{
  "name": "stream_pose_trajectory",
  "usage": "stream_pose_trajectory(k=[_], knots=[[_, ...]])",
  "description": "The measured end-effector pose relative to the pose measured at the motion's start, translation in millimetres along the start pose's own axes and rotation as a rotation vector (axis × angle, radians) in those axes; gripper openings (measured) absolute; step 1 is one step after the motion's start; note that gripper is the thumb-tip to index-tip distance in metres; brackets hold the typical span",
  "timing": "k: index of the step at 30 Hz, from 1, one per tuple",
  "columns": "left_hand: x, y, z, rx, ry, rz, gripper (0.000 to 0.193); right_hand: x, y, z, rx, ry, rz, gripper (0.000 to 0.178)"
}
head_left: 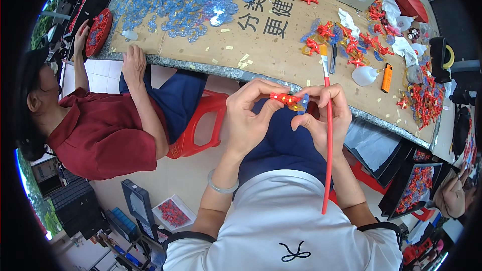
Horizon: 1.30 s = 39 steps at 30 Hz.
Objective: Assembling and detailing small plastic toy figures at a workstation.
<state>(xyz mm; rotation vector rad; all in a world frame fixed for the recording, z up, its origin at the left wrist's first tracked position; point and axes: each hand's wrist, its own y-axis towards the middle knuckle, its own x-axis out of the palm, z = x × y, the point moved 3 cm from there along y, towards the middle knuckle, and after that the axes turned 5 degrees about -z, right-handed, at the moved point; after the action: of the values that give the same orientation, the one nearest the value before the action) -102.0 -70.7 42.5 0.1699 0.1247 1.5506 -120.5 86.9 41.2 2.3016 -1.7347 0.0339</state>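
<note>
At my cardboard-covered table (pixel 188 51), clear blue pieces (pixel 193 2) are lying heaped toward the far left corner. Red pieces (pixel 426 103) are crowding the near right corner, and an orange lighter (pixel 386 78) is resting by my edge.

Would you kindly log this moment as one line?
left hand: pinching red figure | right hand: holding red-handled brush, at figure's blue end | table: blue pieces heaped toward left

A workshop — cardboard-topped bench (pixel 175 50), heap of blue pieces (pixel 193 0), seated co-worker (pixel 108 138).
</note>
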Motion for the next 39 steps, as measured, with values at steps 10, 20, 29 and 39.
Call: stream_pose_trajectory(k=[10, 20, 29, 39], knots=[[4, 1, 9, 0.065, 0.166, 0.158, 0.01, -1, 4, 2, 0.017, 0.033, -0.016, 0.052], [-4, -2, 0, -0.117, -0.139, 0.024, 0.011, -1, 8, 0, 0.151, 0.307, 0.014, 0.04], [-4, -4, 1, -0.162, -0.281, 0.035, 0.01, -4, 10, 4, 0.236, 0.381, -0.003, 0.037], [-4, -8, 4, -0.216, -0.344, 0.055, 0.016, -2, 8, 6, 0.258, 0.402, -0.008, 0.037]])
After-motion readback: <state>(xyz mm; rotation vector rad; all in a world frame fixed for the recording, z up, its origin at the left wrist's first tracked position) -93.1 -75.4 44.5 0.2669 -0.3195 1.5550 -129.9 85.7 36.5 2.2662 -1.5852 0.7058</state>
